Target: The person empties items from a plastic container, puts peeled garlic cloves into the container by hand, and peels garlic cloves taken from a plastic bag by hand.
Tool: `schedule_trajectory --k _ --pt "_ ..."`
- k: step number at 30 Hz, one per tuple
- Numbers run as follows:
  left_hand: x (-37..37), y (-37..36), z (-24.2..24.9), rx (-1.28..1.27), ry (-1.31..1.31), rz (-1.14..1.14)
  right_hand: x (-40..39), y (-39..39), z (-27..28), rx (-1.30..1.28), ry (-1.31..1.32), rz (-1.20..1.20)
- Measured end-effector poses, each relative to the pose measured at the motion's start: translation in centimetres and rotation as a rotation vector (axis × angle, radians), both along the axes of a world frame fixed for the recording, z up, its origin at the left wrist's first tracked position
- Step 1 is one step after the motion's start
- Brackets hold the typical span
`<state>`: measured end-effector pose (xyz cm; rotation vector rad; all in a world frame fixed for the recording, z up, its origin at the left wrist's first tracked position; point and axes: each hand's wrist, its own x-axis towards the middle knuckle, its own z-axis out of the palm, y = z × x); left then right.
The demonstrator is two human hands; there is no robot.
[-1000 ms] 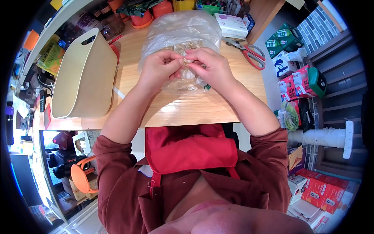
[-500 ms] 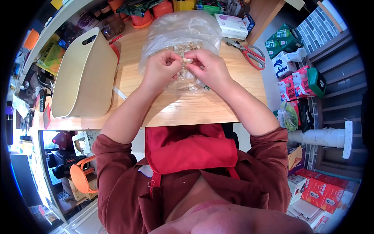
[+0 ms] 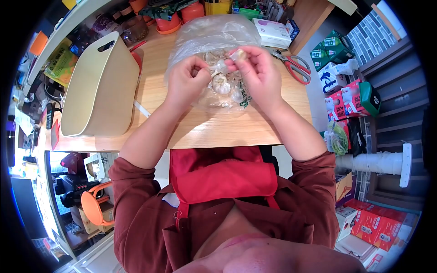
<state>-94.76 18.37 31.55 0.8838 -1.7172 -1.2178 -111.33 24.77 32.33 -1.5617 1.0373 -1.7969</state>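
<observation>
Between the thumb and fingers of my right hand (image 3: 260,73) is a pale garlic clove (image 3: 238,55), raised above the pile. My left hand (image 3: 189,78) is closed in a pinch, with papery white garlic skin (image 3: 217,67) at its fingertips. Below and between the hands, garlic bulbs (image 3: 221,85) and loose skins lie on a clear plastic bag (image 3: 214,31), which is spread over the wooden table. Green print shows on the bag's near right part, beside my right wrist.
A tall cream bin (image 3: 98,91) stands at the table's left. Red-handled scissors (image 3: 297,69) lie at the right edge, near a white packet (image 3: 271,32). Pots line the back. Boxes and packages (image 3: 337,102) sit on the floor to the right.
My hands have moved apart. The right one has gone up and to the right with the clove, turning its fingers upward. More of the garlic bulbs now shows between them.
</observation>
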Motion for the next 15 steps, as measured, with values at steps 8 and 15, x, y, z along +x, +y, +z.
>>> schedule_trajectory --k 8,15 --pt "-0.5 -0.6 -1.4 -0.190 -0.244 0.018 0.0 -0.1 -1.0 0.133 0.186 0.088" --pt "-0.5 -0.3 -0.7 -0.174 -0.066 -0.029 -0.2 -0.1 -1.1 0.230 0.287 0.097"
